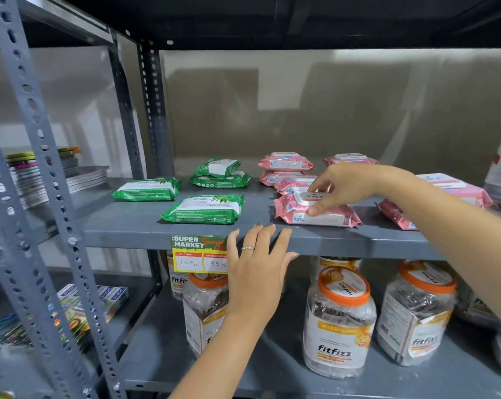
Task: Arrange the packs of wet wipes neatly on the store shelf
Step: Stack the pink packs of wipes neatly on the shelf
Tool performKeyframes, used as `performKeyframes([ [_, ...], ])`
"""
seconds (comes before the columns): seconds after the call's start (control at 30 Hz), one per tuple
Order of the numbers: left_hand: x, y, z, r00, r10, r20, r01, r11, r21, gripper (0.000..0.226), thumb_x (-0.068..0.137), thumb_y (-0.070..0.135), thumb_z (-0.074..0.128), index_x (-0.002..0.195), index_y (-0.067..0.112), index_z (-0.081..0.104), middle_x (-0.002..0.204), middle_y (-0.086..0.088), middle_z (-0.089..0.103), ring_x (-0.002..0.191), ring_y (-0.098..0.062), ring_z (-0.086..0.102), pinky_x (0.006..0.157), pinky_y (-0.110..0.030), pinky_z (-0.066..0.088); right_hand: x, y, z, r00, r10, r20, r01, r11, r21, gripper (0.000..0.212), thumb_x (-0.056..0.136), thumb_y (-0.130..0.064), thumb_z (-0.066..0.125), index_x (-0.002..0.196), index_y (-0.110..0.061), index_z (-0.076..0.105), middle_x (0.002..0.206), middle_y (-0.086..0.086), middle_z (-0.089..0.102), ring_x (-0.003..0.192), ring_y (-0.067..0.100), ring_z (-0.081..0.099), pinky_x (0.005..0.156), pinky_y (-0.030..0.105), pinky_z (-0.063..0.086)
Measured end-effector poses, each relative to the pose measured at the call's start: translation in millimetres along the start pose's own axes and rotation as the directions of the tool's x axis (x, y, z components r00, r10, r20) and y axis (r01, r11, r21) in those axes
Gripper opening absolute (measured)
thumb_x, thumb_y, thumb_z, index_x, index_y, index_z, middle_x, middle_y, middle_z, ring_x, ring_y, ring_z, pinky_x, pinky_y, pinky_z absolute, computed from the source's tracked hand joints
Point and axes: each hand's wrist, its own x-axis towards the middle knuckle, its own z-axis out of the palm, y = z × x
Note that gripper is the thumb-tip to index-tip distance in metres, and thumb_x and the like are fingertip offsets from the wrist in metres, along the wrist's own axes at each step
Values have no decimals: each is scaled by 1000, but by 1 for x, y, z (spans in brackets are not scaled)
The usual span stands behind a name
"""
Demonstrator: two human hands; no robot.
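The right hand reaches in from the right and pinches the white flip lid of a pink Kara wipes pack, thumb on the lid's near edge and fingers curled over its far side. That pack lies flat near the front of the grey metal shelf, just right of centre. Behind it sit more pink packs: one touching its back edge, a stack of two further back, and another by the rear wall. A larger pink pack lies to the right, partly hidden by the forearm.

The left hand rests flat against the shelf's front lip, fingers spread and gripping nothing, a ring on one finger; it covers part of a yellow price tag.

Four green wipes packs lie on the left half: one at the front, one further left, and a tilted pack resting on another. Fitfizz jars stand on the shelf below.
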Motion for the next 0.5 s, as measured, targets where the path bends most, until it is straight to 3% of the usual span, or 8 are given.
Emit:
performKeyframes([
  [0.07,0,0,0,1000,2,0,-2,1000,1,37,91,39,60,123,20,61,119,-5,64,117,-25,55,103,-50,34,2,-2,3,999,-3,-34,2,1000,-13,79,69,-64,64,133,-19,52,120,-10,65,107,16,58,99,35,41],
  [0.13,0,-1,-1,1000,3,2,-3,1000,4,38,91,39,60,123,20,61,119,-5,64,117,-25,55,103,-50,34,2,-2,3,1000,-15,-22,15,1000,-10,78,70,-59,67,134,-18,51,74,-28,67,87,6,59,98,35,39],
  [0.17,0,0,-1,1000,3,7,-3,1000,5,38,91,39,60,124,20,61,120,-5,64,117,-25,55,103,-50,35,3,-1,2,1000,-17,-8,17,1000,-6,77,70,-59,68,134,-19,51,64,-29,63,82,5,56,97,35,38],
  [0.33,1,0,-3,1000,-6,29,6,1000,3,38,90,38,61,124,21,61,120,-5,64,117,-25,56,102,-50,35,6,1,-1,1000,5,10,-5,999,-40,80,67,-64,66,132,-21,52,125,-4,61,110,19,55,94,32,39],
  [0.5,1,0,-4,999,-13,41,13,1000,6,38,89,39,62,123,21,61,119,-4,65,116,-24,56,103,-50,36,10,8,-13,993,18,116,-15,1000,-22,97,52,-80,63,134,-29,49,129,-7,58,110,15,54,100,36,38],
])
